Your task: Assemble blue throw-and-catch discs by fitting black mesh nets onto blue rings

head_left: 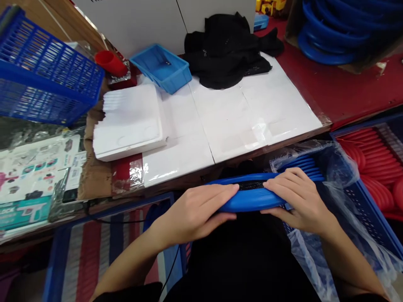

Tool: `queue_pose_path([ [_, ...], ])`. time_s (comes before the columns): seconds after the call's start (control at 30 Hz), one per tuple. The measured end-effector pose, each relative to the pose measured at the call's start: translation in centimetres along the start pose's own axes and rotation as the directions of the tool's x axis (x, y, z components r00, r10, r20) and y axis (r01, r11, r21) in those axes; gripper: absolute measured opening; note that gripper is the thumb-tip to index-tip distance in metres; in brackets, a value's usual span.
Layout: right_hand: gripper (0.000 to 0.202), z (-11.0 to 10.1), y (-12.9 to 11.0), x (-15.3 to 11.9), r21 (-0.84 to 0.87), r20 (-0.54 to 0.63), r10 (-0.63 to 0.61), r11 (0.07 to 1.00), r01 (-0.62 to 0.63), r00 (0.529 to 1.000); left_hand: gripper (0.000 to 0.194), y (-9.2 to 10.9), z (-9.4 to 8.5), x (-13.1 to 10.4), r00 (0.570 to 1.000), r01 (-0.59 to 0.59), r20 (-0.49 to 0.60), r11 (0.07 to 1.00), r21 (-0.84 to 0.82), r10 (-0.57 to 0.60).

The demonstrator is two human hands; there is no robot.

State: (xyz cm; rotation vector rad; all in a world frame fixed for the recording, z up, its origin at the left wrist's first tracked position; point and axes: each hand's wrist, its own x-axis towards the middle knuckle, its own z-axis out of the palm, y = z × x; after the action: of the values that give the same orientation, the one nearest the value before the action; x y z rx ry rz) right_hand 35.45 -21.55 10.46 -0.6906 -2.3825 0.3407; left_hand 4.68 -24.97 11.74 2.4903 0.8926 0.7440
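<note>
A blue plastic ring (253,200) is held in front of my body, seen nearly edge-on. My left hand (198,209) grips its left side, thumb below and fingers over the top. My right hand (297,201) pinches its right side in the same way, fingers closed. A strip of dark, glittery material (252,185) shows in the ring's opening between my fingertips; whether it belongs to the ring I cannot tell. Behind my right hand, several more blue rings (304,165) lie in a plastic-lined blue crate (368,209).
Ahead is a white-covered table (220,121) with a white foam block (130,119), a light blue bin (170,75) and black fabric (223,50). A blue basket (47,67) stands left. Red rings (374,155) fill a crate at right; blue rings (333,37) are stacked behind.
</note>
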Motion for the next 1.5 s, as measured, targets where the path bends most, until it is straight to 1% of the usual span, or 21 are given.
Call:
queue_pose_path([
  [0.07,0.056,0.7,0.7,-1.2,0.049,-0.025,0.003,0.999,-0.002,1.0,0.062,0.1,0.9,-0.5,0.998,0.003,-0.07,1.0,-0.004,-0.003],
  [0.13,0.063,1.2,1.7,-2.6,0.121,0.016,0.028,0.992,-0.03,0.999,0.062,0.0,1.2,-1.1,0.994,0.001,-0.112,1.0,-0.031,-0.005],
  [0.23,0.061,1.5,3.7,-4.7,0.247,0.055,0.173,0.952,-0.181,0.983,0.061,-0.8,0.6,-2.2,0.984,0.019,-0.176,0.995,-0.101,-0.037],
  [0.3,0.053,1.6,4.7,-5.6,0.331,0.012,0.258,0.911,-0.247,0.966,0.059,-2.1,-0.3,-3.2,0.979,0.035,-0.191,0.981,-0.192,-0.072],
  [0.37,0.049,1.7,4.8,-5.6,0.342,-0.055,0.259,0.912,-0.226,0.964,0.053,-3.6,-1.1,-4.0,0.98,0.064,-0.162,0.952,-0.301,-0.118],
  [0.43,0.05,1.9,3.8,-4.5,0.248,-0.099,0.198,0.954,-0.168,0.975,0.052,-4.5,-1.4,-4.0,0.98,0.15,-0.078,0.931,-0.332,-0.185],
  [0.5,0.052,2.0,2.2,-2.5,0.12,-0.064,0.11,0.988,-0.101,0.992,0.061,-4.3,-1.1,-3.2,0.973,0.23,0.019,0.947,-0.224,-0.232],
  [0.53,0.052,2.0,1.4,-1.6,0.064,-0.022,0.072,0.995,-0.071,0.997,0.063,-3.8,-0.9,-2.7,0.972,0.236,0.031,0.962,-0.134,-0.234],
  [0.6,0.054,1.9,0.1,-0.1,-0.016,0.03,0.014,1.0,-0.014,0.999,0.054,-2.8,-0.3,-1.8,0.982,0.191,-0.01,0.981,0.02,-0.191],
  [0.67,0.061,1.6,-0.1,0.3,-0.022,0.033,0.011,1.0,-0.011,0.999,0.04,-2.5,0.0,-1.7,0.986,0.155,-0.067,0.986,0.064,-0.15],
  [0.73,0.066,1.1,0.8,-0.6,0.046,0.039,0.072,0.996,-0.074,0.997,0.034,-3.3,-0.1,-2.7,0.976,0.187,-0.109,0.982,-0.007,-0.186],
  [0.83,0.057,0.8,2.9,-2.8,0.184,0.001,0.168,0.969,-0.165,0.986,0.031,-5.7,-0.1,-4.7,0.936,0.26,-0.182,0.941,-0.215,-0.3],
  [0.9,0.052,1.1,3.7,-3.7,0.197,-0.047,0.169,0.968,-0.157,0.984,0.033,-6.9,0.3,-5.4,0.93,0.313,-0.094,0.9,-0.303,-0.355],
  [0.97,0.051,1.7,3.7,-3.7,0.147,-0.033,0.143,0.98,-0.136,0.989,0.042,-7.1,0.8,-5.0,0.92,0.377,0.005,0.882,-0.284,-0.392],
  [1.0,0.05,1.9,3.5,-3.4,0.115,-0.005,0.128,0.985,-0.127,0.992,0.05,-6.7,1.0,-4.4,0.92,0.385,0.024,0.888,-0.251,-0.392],
  [1.07,0.048,2.3,2.9,-2.6,0.069,0.051,0.104,0.992,-0.107,0.993,0.059,-5.6,1.4,-3.1,0.949,0.309,-0.004,0.933,-0.184,-0.315],
  [1.13,0.046,2.3,2.5,-1.9,0.051,0.074,0.099,0.993,-0.103,0.992,0.059,-4.4,1.7,-1.9,0.981,0.178,-0.058,0.976,-0.125,-0.186],
  [1.23,0.045,2.2,2.8,-1.6,0.099,0.058,0.095,0.99,-0.101,0.994,0.057,-3.4,1.7,-0.8,0.991,0.057,-0.118,0.998,-0.039,-0.062],
  [1.3,0.047,2.3,3.3,-2.1,0.149,0.053,0.088,0.984,-0.095,0.995,0.06,-3.2,1.6,-0.6,0.992,0.035,-0.121,0.999,-0.037,-0.039],
  [1.37,0.048,2.5,3.9,-2.9,0.19,0.04,0.095,0.977,-0.101,0.995,0.063,-3.4,1.4,-0.7,0.994,0.031,-0.097,0.995,-0.094,-0.04],
  [1.5,0.048,3.2,4.8,-4.6,0.257,-0.014,0.168,0.953,-0.159,0.986,0.065,-3.8,1.1,-1.3,0.997,0.039,-0.066,0.984,-0.173,-0.051],
])
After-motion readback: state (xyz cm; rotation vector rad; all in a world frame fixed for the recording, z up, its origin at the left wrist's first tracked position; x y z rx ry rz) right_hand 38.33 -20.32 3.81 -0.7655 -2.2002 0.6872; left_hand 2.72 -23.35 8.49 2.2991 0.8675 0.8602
